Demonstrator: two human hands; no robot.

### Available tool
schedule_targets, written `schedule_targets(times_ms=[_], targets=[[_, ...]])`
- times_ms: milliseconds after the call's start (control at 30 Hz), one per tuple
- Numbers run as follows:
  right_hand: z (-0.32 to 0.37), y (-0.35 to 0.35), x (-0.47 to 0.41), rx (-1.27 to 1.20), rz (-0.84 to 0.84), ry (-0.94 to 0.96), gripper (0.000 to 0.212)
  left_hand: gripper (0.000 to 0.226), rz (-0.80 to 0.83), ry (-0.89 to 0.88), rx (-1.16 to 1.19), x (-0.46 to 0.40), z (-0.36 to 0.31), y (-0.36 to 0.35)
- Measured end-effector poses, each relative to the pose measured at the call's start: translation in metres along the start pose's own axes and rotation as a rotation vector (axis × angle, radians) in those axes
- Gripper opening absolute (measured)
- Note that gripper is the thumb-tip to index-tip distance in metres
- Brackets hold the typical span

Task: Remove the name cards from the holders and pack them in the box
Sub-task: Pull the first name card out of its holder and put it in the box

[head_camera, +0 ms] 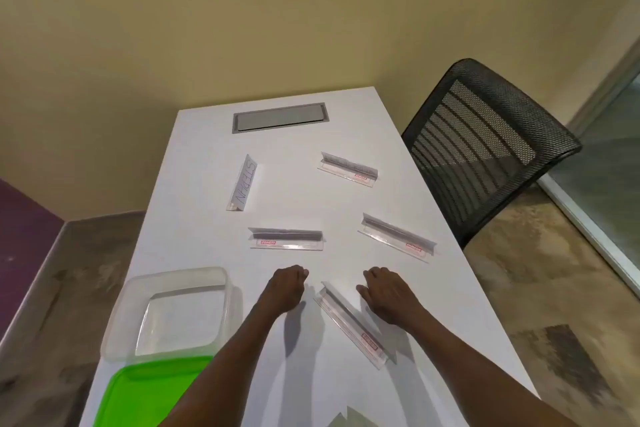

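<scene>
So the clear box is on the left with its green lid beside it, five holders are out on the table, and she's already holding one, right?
Not quite. The head view shows neither the left hand nor the right hand holding anything; the nearest holder lies between them, untouched. The clear box, the green lid and the five holders are as you say.

I see two bare forearms reaching in from the bottom edge of my view, one on each side. Neither arm wears a sleeve as far back as the frame shows. My left hand is bare, with no glove, ring or bracelet that I can make out. My right hand is bare too, with no watch or band at the wrist. The fingernails look short and plain, though the picture is soft.
</scene>
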State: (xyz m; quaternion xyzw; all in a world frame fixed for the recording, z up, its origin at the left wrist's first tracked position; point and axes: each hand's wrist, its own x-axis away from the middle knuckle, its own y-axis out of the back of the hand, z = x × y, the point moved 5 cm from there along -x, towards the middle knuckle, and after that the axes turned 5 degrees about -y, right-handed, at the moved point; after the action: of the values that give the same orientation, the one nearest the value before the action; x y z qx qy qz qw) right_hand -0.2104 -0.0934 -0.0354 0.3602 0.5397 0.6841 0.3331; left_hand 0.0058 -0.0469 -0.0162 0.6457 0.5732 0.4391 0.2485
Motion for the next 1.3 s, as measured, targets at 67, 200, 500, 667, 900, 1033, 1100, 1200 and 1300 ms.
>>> schedule_targets(times_ms=[67, 200, 500, 667, 900, 1033, 1100, 1200, 1300], targets=[[-0.002, -0.008, 0.004, -0.03, 0.044, -0.019, 0.034, 0.031, -0.012, 0.023, 0.055, -0.003, 0.001, -0.004], [-0.008, -0.024, 0.016, -0.048, 0.132, -0.061, 0.035, 0.033, 0.021, 0.049, 0.077, -0.006, -0.001, -0.017], [-0.028, -0.047, 0.042, -0.09, 0.219, -0.196, 0.026, 0.037, 0.005, 0.105, 0.118, -0.019, -0.006, -0.032], [-0.04, -0.048, 0.052, -0.156, 0.245, -0.384, 0.021, 0.036, -0.006, 0.142, 0.067, -0.025, -0.01, -0.038], [-0.053, -0.051, 0.061, -0.324, 0.441, -0.669, 0.017, 0.027, -0.051, 0.227, -0.023, -0.024, -0.015, -0.044], [-0.054, -0.058, 0.068, -0.569, 0.578, -0.828, 0.014, 0.024, -0.106, 0.301, -0.015, -0.022, -0.017, -0.046], [-0.053, -0.064, 0.071, -0.675, 0.619, -0.901, 0.019, 0.024, -0.129, 0.316, 0.021, -0.023, -0.017, -0.047], [-0.051, -0.072, 0.071, -0.821, 0.639, -0.984, 0.019, 0.023, -0.139, 0.332, 0.102, -0.022, -0.017, -0.048], [-0.051, -0.076, 0.073, -0.898, 0.669, -1.026, 0.017, 0.024, -0.143, 0.383, 0.177, -0.021, -0.015, -0.05]])
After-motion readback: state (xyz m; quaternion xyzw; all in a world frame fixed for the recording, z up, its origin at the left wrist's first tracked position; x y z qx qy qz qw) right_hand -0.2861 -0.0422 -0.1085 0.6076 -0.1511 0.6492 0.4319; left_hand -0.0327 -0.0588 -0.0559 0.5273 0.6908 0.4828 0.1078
